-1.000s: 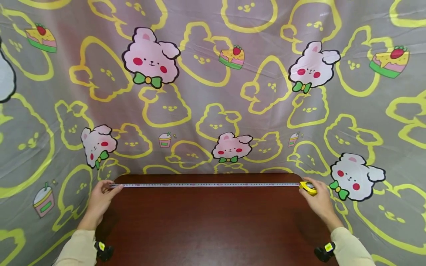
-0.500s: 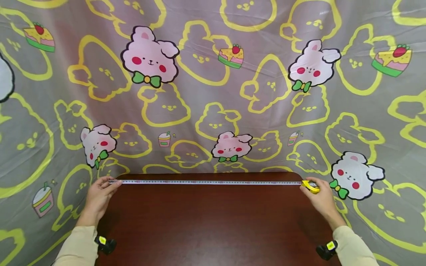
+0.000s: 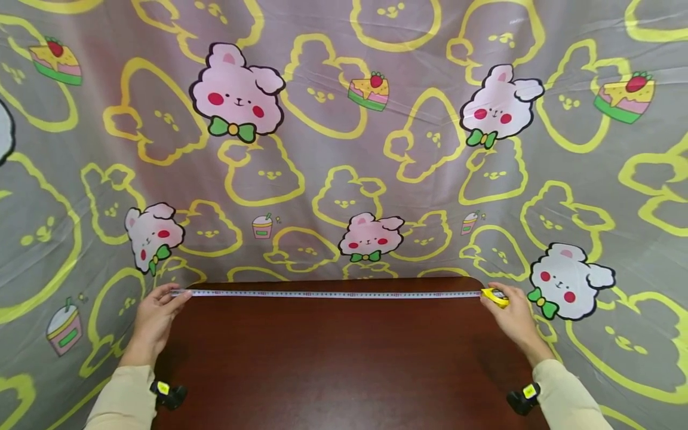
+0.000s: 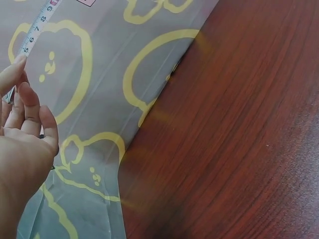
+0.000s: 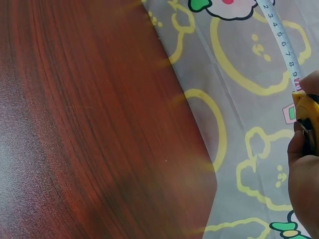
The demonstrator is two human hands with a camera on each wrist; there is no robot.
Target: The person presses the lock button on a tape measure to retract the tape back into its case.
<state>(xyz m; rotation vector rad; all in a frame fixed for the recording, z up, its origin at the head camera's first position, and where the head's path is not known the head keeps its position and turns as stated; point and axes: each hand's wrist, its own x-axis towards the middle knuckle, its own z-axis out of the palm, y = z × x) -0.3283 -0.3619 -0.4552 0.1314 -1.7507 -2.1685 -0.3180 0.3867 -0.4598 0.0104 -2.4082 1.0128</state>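
A yellow-and-black tape measure sits in my right hand, gripped between thumb and fingers. Its white blade runs out straight to the left, level along the table's far edge. My left hand pinches the free end of that blade between thumb and fingertips. In the left wrist view the blade shows printed numbers rising away from the left fingers, which cover its tip. The right wrist view has the case partly cut off by the frame, with the blade leaving its mouth beside the right thumb.
A dark reddish-brown wooden table with rounded far corners lies below the hands. Behind it and at both sides hangs a grey curtain printed with yellow outlines and white rabbits. A black wrist camera is strapped on each arm.
Both hands and the stretched blade have risen slightly in the head view over the past second. The blade stays pulled straight between them. The whole view has shifted a little.
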